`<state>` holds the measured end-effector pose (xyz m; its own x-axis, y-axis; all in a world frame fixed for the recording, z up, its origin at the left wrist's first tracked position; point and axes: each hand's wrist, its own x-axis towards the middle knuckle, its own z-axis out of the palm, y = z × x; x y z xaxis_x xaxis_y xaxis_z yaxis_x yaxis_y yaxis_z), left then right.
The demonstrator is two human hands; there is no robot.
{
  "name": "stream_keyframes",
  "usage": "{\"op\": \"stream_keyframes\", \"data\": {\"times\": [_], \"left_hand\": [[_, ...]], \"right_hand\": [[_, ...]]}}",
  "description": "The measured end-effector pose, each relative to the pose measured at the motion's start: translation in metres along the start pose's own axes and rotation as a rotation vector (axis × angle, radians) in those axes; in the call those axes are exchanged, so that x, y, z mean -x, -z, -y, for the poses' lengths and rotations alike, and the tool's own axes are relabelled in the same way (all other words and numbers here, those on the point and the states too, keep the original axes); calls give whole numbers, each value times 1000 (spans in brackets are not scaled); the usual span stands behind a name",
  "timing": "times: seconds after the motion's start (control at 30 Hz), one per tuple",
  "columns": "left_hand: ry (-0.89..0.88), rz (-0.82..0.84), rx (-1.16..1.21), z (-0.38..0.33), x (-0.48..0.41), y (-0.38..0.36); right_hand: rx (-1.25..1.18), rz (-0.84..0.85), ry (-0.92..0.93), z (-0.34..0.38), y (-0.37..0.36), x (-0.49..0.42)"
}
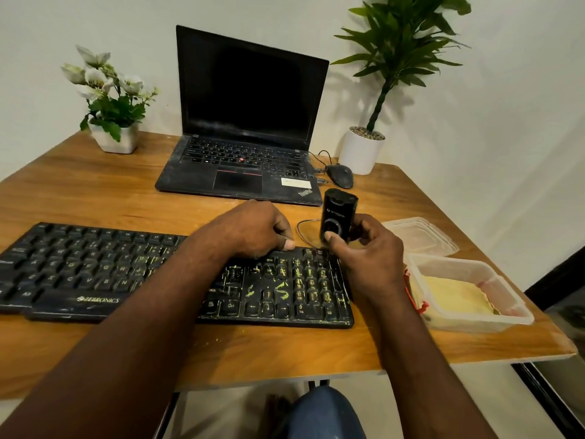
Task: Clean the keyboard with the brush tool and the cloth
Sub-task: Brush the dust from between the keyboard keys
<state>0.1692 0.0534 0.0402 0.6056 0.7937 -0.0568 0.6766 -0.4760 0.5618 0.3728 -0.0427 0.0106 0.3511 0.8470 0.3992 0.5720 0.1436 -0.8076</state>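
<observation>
At the table (95,191), left hand (253,229) fisted on the keyboard (95,267), right hand (370,258) gripping the brush tool (340,210): brushing seemingly starting, key-row sweeps next.

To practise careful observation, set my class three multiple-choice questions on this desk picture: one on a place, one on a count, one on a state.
1. Where is the yellow cloth?
A) in the clear container
B) hanging on the wall
C) on the floor

2. How many potted plants stand on the table?
A) one
B) two
C) three

3. What is the right hand doing?
A) lying flat
B) gripping the black brush tool
C) holding a cup

Answers:
1 A, the cloth lies inside the open container.
2 B, one stands at each back corner.
3 B, its fingers wrap the upright tool.
</observation>
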Motion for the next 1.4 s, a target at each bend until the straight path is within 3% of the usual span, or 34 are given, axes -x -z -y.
{"op": "stream_keyframes", "data": {"times": [0.07, 0.17, 0.27, 0.33, 0.47, 0.63, 0.73, 0.8, 0.93, 1.1, 1.27, 1.4], "left_hand": [[-2, 1, -1, 1, 0, 0], [-16, 1, -26, 2, -1, 0], [-8, -4, -24, 1, -1, -1], [-3, -6, -16, 2, -1, 0], [-6, 3, -34, 2, -2, 0], [-1, -4, -14, 2, -2, 0], [-12, 2, -31, 3, -2, 0], [-24, 3, -58, 3, -2, 0], [-15, -9, -19, 3, -1, 0], [-7, 1, -62, 1, -1, 0], [0, 2, 18, 2, -1, 0], [-23, 9, -43, 2, -1, 1]], "right_hand": [[-78, -22, -9, -1, 4, 1], [-220, 162, -31, 0, -1, 12], [2, 10, -47, -5, -2, 3], [14, -82, -61, -6, 3, -1], [-213, 131, -75, -2, 0, 11], [-15, -61, -77, -1, 2, 3], [-232, 137, -43, 4, -1, 13], [-176, 226, 19, 7, -6, 14], [48, 33, 18, 7, -11, 1], [-111, 243, 97, 11, -12, 13], [-7, 10, -15, 4, -9, -1], [-158, 230, 37, 10, -11, 12]]}}
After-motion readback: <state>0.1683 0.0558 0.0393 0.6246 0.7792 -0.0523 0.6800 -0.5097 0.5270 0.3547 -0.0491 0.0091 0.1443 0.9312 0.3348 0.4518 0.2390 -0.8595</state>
